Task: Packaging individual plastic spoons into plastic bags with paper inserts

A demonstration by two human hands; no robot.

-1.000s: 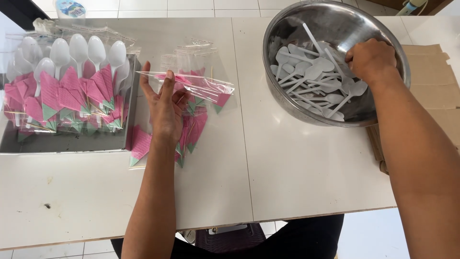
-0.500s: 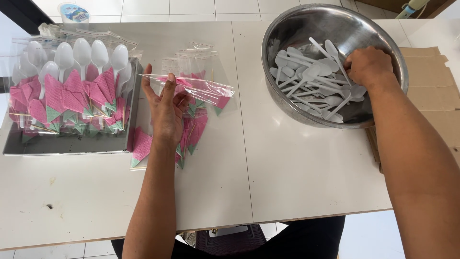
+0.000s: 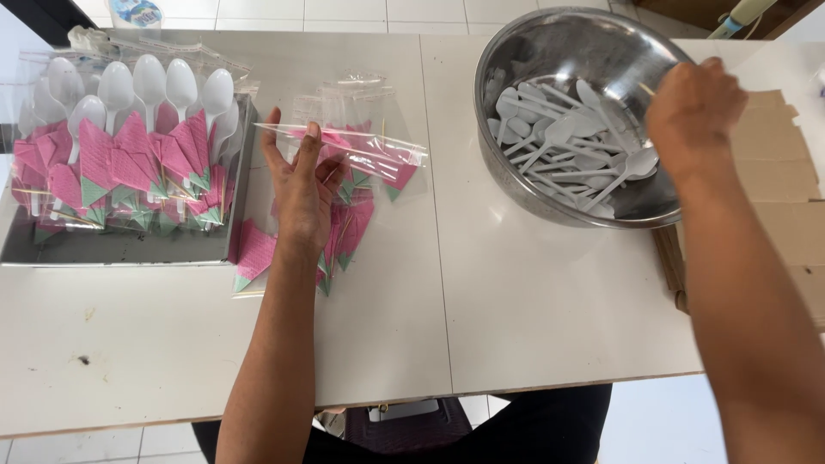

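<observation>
My left hand (image 3: 301, 185) holds up a clear plastic bag (image 3: 369, 153) with a pink folded napkin inside, pinched at its open edge above a pile of similar bagged pink-and-green napkins (image 3: 344, 236) on the white table. My right hand (image 3: 696, 107) hovers with curled fingers over the right side of a steel bowl (image 3: 516, 51) filled with loose white plastic spoons (image 3: 559, 146). I see that hand from the back. A thin pale tip pokes out beside its thumb, and what it grips is hidden.
A grey tray (image 3: 129, 249) at the left holds several finished bags with white spoons and pink napkins (image 3: 129, 129). Flattened cardboard (image 3: 786, 172) lies to the right of the bowl. The white table (image 3: 533, 318) has a seam down its middle.
My right hand has risen from among the spoons toward the bowl's right rim. My left hand has kept the bag held up over the pile.
</observation>
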